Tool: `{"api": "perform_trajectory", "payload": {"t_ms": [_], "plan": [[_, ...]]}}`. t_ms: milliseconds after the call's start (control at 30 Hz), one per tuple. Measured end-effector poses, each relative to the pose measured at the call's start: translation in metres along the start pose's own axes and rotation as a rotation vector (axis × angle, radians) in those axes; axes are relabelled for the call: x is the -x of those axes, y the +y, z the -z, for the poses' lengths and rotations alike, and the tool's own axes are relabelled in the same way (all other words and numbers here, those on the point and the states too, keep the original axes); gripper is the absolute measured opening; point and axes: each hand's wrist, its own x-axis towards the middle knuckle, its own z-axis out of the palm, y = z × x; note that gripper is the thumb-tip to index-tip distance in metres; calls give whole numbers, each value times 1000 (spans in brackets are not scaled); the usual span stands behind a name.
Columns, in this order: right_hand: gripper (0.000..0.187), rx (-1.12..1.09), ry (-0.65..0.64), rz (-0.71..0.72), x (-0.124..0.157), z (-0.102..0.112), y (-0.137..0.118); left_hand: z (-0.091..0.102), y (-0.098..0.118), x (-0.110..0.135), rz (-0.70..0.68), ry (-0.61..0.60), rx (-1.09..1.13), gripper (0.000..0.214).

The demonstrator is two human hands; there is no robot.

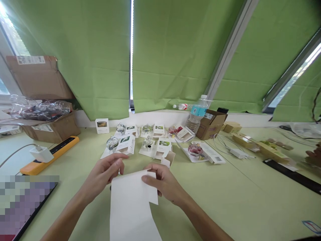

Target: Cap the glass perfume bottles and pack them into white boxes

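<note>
Green blinds (82, 60) cover the slanted windows above a pale green counter (225, 204), where round glass ornaments (112, 143) stand beside open white cartons (125, 144) along the back. Nearer the person, a white paper sheet (130, 209), smooth and matte with a notched side, is held just over the counter. The right hand (165, 184) pinches its upper edge between curled fingers, while the left hand (102, 175) sits just beside it, fingers loosely bent; whether they grip the sheet, I cannot tell.
</note>
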Motion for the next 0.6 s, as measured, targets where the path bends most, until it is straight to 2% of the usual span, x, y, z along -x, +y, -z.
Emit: {"api": "perform_trajectory", "payload": {"t_ms": [67,133,400,600], "plan": [[30,-56,58,25,0,1,-1,2,0,-1,37,114,6,42],[31,-95,93,51,-1,1,-1,3,-1,-2,58,171,-5,42],[35,-202,104,107,-4,-1,3,-5,5,-3,125,185,34,52],[31,-210,147,148,-3,-1,1,-4,-3,9,79,272,-136,52]]}}
